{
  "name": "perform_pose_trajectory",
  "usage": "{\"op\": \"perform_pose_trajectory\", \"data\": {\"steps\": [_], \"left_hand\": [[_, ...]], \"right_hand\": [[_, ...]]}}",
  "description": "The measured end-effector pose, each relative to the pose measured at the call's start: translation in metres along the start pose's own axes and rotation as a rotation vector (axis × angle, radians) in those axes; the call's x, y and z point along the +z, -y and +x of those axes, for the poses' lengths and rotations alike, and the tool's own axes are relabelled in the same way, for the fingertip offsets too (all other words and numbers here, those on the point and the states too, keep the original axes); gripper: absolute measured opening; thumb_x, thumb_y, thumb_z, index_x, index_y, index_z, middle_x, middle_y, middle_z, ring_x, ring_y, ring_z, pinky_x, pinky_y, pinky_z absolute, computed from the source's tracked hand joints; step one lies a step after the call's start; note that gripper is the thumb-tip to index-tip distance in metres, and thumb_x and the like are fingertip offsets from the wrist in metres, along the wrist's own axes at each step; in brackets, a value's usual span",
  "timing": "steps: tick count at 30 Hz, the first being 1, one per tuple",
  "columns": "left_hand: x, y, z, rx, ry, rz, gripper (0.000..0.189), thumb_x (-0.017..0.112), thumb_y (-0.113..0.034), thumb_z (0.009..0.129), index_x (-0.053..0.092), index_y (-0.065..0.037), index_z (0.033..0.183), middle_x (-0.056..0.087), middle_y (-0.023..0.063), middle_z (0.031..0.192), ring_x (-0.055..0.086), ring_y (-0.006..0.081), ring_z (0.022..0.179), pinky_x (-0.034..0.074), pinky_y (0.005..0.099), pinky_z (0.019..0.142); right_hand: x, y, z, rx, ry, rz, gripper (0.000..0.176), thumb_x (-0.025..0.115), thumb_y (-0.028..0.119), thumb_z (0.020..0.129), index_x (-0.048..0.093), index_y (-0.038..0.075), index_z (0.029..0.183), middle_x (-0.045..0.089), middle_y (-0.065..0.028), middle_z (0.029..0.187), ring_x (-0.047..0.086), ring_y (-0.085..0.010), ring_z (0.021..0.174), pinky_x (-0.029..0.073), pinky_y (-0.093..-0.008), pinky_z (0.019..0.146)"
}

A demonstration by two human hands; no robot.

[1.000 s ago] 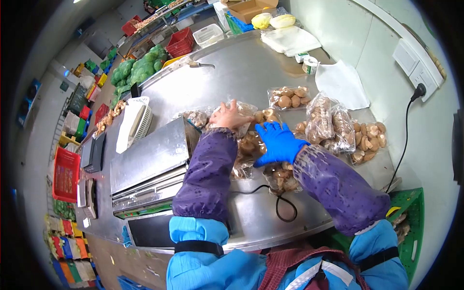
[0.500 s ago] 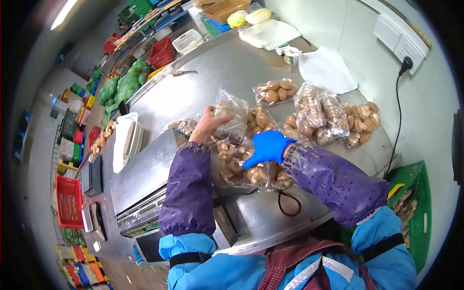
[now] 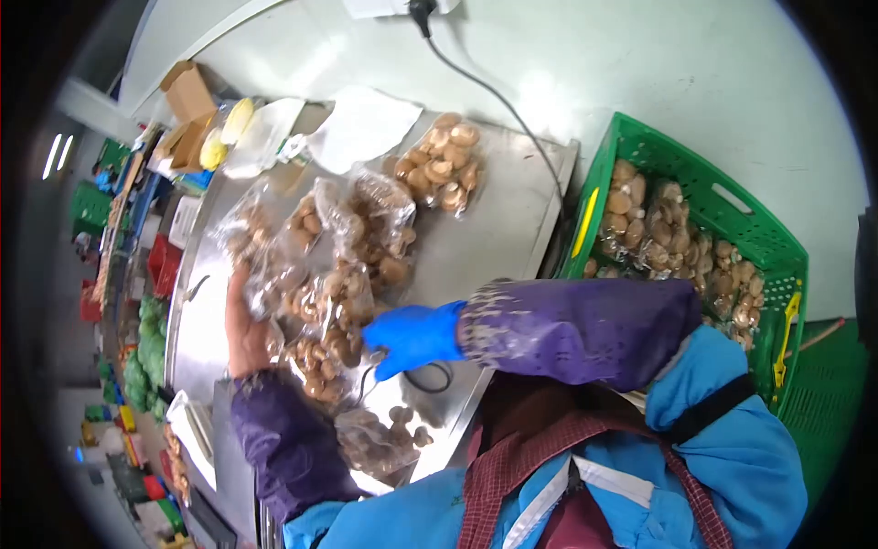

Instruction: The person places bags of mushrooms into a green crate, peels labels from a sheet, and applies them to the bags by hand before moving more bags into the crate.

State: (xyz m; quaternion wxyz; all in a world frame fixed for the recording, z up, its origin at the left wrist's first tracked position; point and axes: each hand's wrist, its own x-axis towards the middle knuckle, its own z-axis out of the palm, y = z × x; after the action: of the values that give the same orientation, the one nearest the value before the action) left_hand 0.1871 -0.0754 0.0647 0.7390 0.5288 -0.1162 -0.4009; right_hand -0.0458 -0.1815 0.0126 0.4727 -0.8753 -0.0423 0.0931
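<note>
My bare left hand [image 3: 245,325] is closed on the lower end of a clear bag of mushrooms [image 3: 249,227], its fingers partly hidden by the plastic. On my right hand [image 3: 416,340] is a blue glove; its curled fingers grip the right edge of another bag of mushrooms [image 3: 345,306]. Just below that lies a further mushroom bag [image 3: 315,371]. More bagged mushrooms [image 3: 444,165] rest farther back on the metal table [image 3: 498,215]. Close to my body sits a loose-looking bag of mushrooms [image 3: 380,439].
To my right a green crate [image 3: 722,197] holds several bags of mushrooms. A black cable [image 3: 498,96] hangs from the wall socket down past the table's edge. White sheets [image 3: 366,128], a cardboard box [image 3: 187,91] and wrapped cabbages [image 3: 238,121] occupy the table's far end.
The view has swung right, bringing the green crate fully into sight. My left hand still has the mushroom bag, now left of the pile. My right hand has drawn back to the pile's near edge.
</note>
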Motion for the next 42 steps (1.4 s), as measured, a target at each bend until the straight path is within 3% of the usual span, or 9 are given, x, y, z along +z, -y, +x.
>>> {"op": "perform_pose_trajectory", "data": {"steps": [6,9,13,15,19,25,30,36,42], "left_hand": [[0.072,0.038,-0.065,0.217,-0.212,0.683,0.056,0.063,-0.011,0.079,0.033,0.0,0.125,0.053,0.0172,0.108,0.057,0.0211,0.092,0.05,0.0319,0.076],[0.098,0.098,-0.106,0.843,0.01,1.248,0.071,0.067,-0.005,0.062,0.032,0.0,0.124,0.049,0.0134,0.105,0.052,0.0274,0.089,0.038,0.0412,0.088],[0.112,0.114,-0.165,0.763,0.186,1.426,0.074,0.067,-0.001,0.067,0.031,-0.005,0.131,0.04,0.0135,0.128,0.045,0.024,0.114,0.035,0.0375,0.097],[0.084,0.121,-0.178,0.456,0.139,0.848,0.066,0.064,-0.001,0.071,0.034,-0.006,0.13,0.04,0.0128,0.13,0.042,0.024,0.117,0.036,0.0378,0.097],[-0.012,0.109,-0.198,0.453,-0.315,1.477,0.054,0.069,-0.006,0.067,0.045,-0.001,0.115,0.049,0.0169,0.111,0.047,0.0329,0.105,0.039,0.0388,0.09],[-0.074,0.115,-0.194,-0.177,0.326,1.883,0.088,0.076,-0.043,0.054,0.039,-0.01,0.126,0.044,0.0141,0.122,0.038,0.0315,0.117,0.031,0.0533,0.093],[-0.038,0.132,-0.221,-0.11,0.653,2.315,0.103,0.079,-0.044,0.047,0.029,-0.024,0.134,0.03,0.0117,0.135,0.029,0.0371,0.124,0.023,0.0651,0.093],[-0.029,0.119,-0.207,0.25,0.629,2.045,0.06,0.071,-0.024,0.063,0.047,-0.01,0.117,0.05,0.0128,0.112,0.045,0.034,0.105,0.035,0.0452,0.087],[-0.021,0.106,-0.17,0.378,0.461,1.989,0.026,0.059,-0.015,0.076,0.052,-0.005,0.099,0.059,0.0142,0.084,0.058,0.0323,0.075,0.046,0.0402,0.062]], "right_hand": [[-0.027,0.01,-0.036,-0.061,-0.464,1.09,0.053,0.071,0.037,0.073,0.051,0.002,0.107,0.059,-0.0056,0.094,0.056,-0.0133,0.088,0.047,-0.0317,0.069],[-0.032,0.016,-0.041,0.116,-0.523,1.093,0.052,0.068,0.033,0.077,0.048,0.006,0.116,0.058,-0.0034,0.098,0.056,-0.0114,0.087,0.048,-0.0261,0.072],[-0.01,-0.04,-0.051,0.122,-0.349,1.352,0.046,0.063,0.035,0.08,0.051,0.008,0.115,0.058,-0.0049,0.102,0.056,-0.013,0.089,0.048,-0.0278,0.076],[0.002,-0.053,-0.052,0.071,-0.514,1.406,0.042,0.061,0.033,0.082,0.053,0.006,0.113,0.058,-0.0054,0.102,0.057,-0.0139,0.089,0.048,-0.0293,0.078],[-0.017,-0.035,-0.083,0.153,-0.426,1.526,0.041,0.058,0.028,0.084,0.051,0.002,0.115,0.058,-0.0068,0.104,0.057,-0.0159,0.093,0.048,-0.0311,0.082],[-0.052,-0.023,-0.169,0.042,-0.499,1.521,0.047,0.043,0.036,0.09,0.041,0.005,0.125,0.05,-0.0116,0.12,0.051,-0.0237,0.107,0.04,-0.0376,0.094],[-0.063,-0.052,-0.28,-0.043,-0.705,1.342,0.042,0.042,0.031,0.093,0.041,0.005,0.126,0.048,-0.0083,0.124,0.047,-0.019,0.111,0.037,-0.0321,0.097],[-0.033,-0.104,-0.453,0.017,-1.23,1.375,0.049,0.04,0.041,0.092,0.041,0.007,0.127,0.047,-0.0089,0.125,0.048,-0.0197,0.111,0.038,-0.0335,0.096],[0.009,-0.156,-0.523,0.653,-1.7,1.203,0.051,0.045,0.046,0.089,0.045,0.007,0.122,0.05,-0.0124,0.119,0.052,-0.0238,0.105,0.046,-0.0389,0.085]]}}
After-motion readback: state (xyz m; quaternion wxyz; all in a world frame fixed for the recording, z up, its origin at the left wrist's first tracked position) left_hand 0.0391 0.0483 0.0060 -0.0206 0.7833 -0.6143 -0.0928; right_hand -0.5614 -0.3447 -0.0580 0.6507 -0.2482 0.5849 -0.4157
